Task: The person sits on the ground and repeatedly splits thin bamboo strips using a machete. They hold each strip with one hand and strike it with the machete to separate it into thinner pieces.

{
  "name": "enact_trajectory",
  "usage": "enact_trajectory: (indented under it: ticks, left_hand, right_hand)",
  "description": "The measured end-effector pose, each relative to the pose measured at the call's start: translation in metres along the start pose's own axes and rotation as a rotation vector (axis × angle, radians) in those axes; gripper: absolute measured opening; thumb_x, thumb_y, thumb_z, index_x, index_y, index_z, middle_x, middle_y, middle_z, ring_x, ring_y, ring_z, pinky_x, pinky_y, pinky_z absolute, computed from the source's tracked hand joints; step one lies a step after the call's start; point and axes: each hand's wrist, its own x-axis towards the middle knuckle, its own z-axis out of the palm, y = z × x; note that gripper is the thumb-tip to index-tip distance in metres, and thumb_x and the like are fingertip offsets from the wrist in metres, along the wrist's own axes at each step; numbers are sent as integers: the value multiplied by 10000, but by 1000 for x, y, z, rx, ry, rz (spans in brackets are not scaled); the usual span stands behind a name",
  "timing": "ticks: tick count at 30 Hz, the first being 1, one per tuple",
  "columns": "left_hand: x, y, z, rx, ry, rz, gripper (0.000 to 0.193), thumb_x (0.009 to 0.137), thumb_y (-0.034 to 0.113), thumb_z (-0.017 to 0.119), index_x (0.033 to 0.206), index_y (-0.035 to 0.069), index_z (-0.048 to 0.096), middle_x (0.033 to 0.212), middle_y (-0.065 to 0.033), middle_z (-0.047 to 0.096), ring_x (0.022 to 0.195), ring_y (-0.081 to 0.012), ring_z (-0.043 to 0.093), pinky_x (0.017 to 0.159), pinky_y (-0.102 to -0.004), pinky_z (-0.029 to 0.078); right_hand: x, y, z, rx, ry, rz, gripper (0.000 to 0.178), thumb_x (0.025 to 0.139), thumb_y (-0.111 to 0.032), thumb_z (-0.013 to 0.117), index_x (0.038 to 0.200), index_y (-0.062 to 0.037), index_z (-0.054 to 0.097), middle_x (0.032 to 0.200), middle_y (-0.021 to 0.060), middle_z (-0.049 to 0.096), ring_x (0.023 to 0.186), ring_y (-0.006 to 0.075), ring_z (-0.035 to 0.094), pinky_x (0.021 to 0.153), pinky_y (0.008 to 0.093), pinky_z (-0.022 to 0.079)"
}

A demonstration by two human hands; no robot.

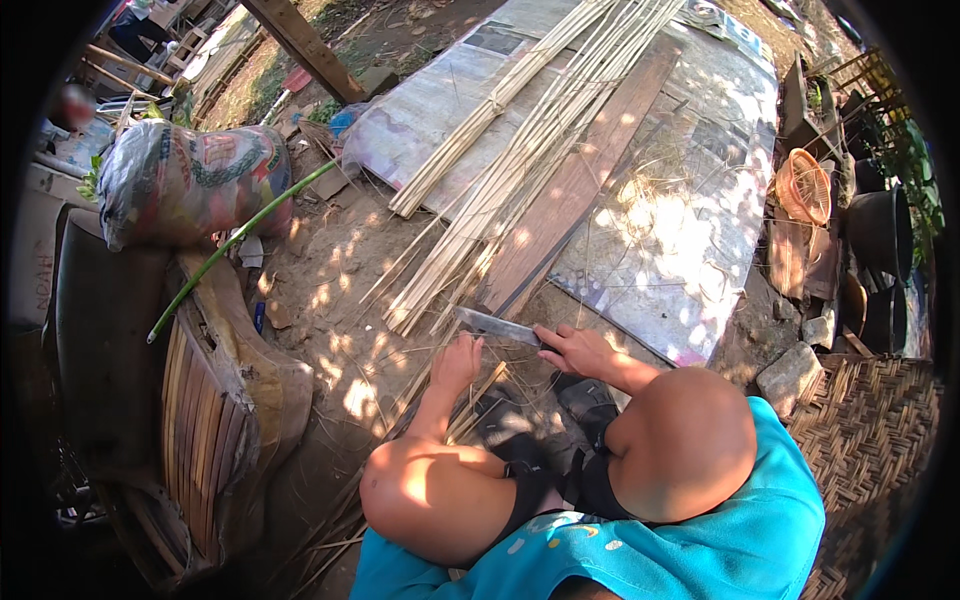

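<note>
My right hand (578, 352) is closed around the handle end of a knife (497, 326), whose broad grey blade points left. Just under the blade tip, my left hand (457, 362) is closed with its fingertips pinched together. Whatever it grips is too thin to make out. Pale split bamboo strips (535, 165) lie in a long bundle beyond my hands, running away to the upper right. A second bundle of bamboo strips (480, 115) lies to its left. Along their right side rests a brown wooden plank (590, 170). More strips lie on the ground by my left forearm.
A printed sheet (690, 150) with fibre shavings covers the ground ahead. At left are a stuffed sack (200, 180), a green bamboo pole (240, 235) and a wooden seat (240, 400). An orange basket (803, 187), stones and black pots stand right, above a woven mat (870, 430).
</note>
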Motion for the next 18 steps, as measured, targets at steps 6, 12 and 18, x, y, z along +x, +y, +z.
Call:
enact_trajectory:
  ticks: [6, 12, 18]
  left_hand:
    - [-46, -50, -3, 138, -137, -98, 442, 1091, 446, 419, 1112, 34, 577, 801, -314, 684, 826, -556, 665, 759, -649, 516]
    - [-22, -42, -2, -360, -191, -115, 516, 1101, 451, 416, 906, 24, 629, 689, -193, 651, 653, -393, 647, 644, -508, 505]
    - [-66, -98, 18, -603, -309, -192, 528, 1108, 451, 449, 855, 24, 630, 629, -34, 559, 589, -131, 550, 576, -348, 458]
  right_hand:
    - [-3, 205, -101, -83, 591, 643, 288, 1035, -323, 586, 1102, -46, 618, 758, 235, 699, 754, 482, 687, 673, 572, 540]
    - [32, 100, -52, 88, 514, 204, 374, 1048, -363, 563, 1285, -75, 585, 867, 261, 686, 809, 488, 683, 718, 581, 536]
    - [49, 79, -53, -1, 401, 164, 380, 1027, -361, 604, 1326, -127, 591, 939, 242, 697, 801, 458, 693, 717, 533, 574]
